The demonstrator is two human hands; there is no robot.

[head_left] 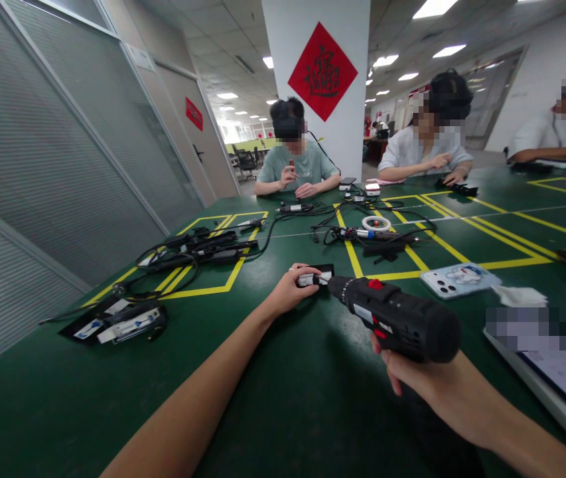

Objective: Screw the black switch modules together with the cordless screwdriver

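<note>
My right hand (402,372) is wrapped round the grip of a black cordless drill (397,318) with red switches. The drill's chuck points left, and its tip reaches a small white-and-black part (307,280) on the green table. Over that part the fingers of my left hand (290,289) are closed, holding it at its left end. A flat black piece (326,268) lies just behind it. Whether the drill's bit touches the part I cannot make out.
Black cabled tools (203,249) lie at the left, beside packaged pieces (133,322). A soldering iron (362,234) and white ring (376,224) lie ahead. A phone (462,279), tissue (521,295) and laptop (551,372) are at the right. Several people sit across the table.
</note>
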